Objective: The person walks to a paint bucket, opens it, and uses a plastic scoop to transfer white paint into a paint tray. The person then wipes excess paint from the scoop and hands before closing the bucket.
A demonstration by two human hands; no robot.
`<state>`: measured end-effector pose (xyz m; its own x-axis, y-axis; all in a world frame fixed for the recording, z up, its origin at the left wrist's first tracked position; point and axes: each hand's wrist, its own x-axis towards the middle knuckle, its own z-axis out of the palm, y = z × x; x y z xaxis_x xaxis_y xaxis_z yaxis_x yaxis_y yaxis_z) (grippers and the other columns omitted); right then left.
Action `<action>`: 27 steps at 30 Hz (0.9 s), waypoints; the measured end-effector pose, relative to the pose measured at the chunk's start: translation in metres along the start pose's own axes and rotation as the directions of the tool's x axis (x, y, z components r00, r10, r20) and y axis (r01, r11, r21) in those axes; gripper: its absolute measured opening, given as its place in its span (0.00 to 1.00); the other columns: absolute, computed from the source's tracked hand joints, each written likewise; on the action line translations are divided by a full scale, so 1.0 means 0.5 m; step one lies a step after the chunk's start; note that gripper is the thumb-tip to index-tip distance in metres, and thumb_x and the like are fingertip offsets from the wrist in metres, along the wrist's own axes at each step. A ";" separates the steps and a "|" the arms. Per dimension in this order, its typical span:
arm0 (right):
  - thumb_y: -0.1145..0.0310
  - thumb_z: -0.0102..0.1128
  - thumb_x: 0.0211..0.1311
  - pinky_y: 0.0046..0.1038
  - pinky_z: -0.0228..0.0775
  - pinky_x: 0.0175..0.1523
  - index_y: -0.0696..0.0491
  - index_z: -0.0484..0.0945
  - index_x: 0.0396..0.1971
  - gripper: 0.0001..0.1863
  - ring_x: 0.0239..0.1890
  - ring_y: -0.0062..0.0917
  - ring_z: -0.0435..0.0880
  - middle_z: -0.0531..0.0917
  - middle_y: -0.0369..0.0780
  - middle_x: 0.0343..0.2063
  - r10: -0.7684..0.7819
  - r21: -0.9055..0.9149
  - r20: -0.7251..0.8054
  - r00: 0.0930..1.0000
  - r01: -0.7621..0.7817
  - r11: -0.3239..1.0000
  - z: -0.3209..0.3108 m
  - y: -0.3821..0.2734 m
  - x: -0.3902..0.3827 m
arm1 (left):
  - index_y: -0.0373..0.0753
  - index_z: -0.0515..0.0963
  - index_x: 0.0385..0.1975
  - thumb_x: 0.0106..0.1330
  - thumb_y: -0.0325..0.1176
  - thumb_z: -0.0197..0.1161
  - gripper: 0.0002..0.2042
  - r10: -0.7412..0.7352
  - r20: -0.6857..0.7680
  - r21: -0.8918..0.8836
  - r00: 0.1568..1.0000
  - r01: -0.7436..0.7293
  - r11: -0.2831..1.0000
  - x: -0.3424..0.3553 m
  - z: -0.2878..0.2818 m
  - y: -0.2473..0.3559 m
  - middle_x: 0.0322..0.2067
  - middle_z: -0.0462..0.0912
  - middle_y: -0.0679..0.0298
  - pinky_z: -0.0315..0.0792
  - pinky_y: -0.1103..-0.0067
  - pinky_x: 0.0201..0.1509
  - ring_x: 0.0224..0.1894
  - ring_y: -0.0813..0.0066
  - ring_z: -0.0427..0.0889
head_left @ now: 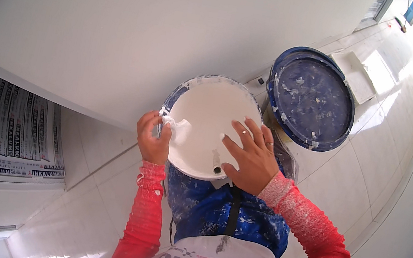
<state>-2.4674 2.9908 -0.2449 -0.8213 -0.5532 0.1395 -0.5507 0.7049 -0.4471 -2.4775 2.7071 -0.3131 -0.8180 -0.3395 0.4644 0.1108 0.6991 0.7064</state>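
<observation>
A round bucket [170, 101] stands in front of my body, filled with smooth white paint or paste [215, 111]. At its left rim my left hand [153, 139] is closed, its thumb and fingers pinching a crumpled white scrap [178, 128] that looks like thin cloth or plastic; its exact kind I cannot tell. My right hand [255, 157] is open over the right side of the bucket, fingers spread, with white smears at the fingertips. Near its thumb, the hollow end of a tube [216, 169] sticks up at the bucket's near edge. Whether the fingers touch the white surface is unclear.
Another bucket with a paint-spattered dark blue lid [311, 100] stands close at the right. Behind it lies a white tray [354, 75] on the tiled floor [327, 178]. A pale wall [142, 24] rises beyond the buckets; a panel covered in printed film [3, 121] is at far left.
</observation>
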 end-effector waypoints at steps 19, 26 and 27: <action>0.67 0.64 0.52 0.56 0.35 0.78 0.50 0.76 0.59 0.29 0.78 0.44 0.46 0.59 0.49 0.72 0.089 0.108 -0.019 0.996 -0.086 0.990 0.138 -0.034 0.120 | 0.32 0.83 0.39 0.65 0.33 0.65 0.10 0.132 0.094 -0.021 0.987 -0.130 0.991 0.004 -0.004 0.052 0.54 0.80 0.57 0.64 0.62 0.70 0.66 0.53 0.71; 0.46 0.61 0.63 0.52 0.28 0.80 0.51 0.79 0.57 0.29 0.79 0.39 0.45 0.61 0.43 0.73 -0.071 -0.101 0.061 0.996 0.077 0.992 0.124 -0.009 0.063 | 0.35 0.82 0.37 0.63 0.34 0.66 0.09 0.079 0.107 -0.070 0.991 -0.072 0.995 0.011 0.006 0.045 0.54 0.80 0.60 0.65 0.62 0.69 0.67 0.54 0.69; 0.42 0.58 0.64 0.52 0.26 0.80 0.51 0.80 0.55 0.30 0.79 0.37 0.45 0.62 0.42 0.73 -0.064 -0.178 0.157 0.986 0.092 0.980 0.116 0.000 0.043 | 0.35 0.82 0.37 0.63 0.34 0.66 0.09 0.080 0.112 -0.073 0.990 -0.072 0.995 0.014 0.005 0.043 0.54 0.80 0.60 0.65 0.62 0.69 0.67 0.54 0.69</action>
<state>-2.4763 2.9531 -0.2931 -0.7507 -0.6600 0.0276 -0.6418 0.7188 -0.2674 -2.4822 2.7213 -0.2957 -0.8644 -0.2100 0.4568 0.2104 0.6741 0.7080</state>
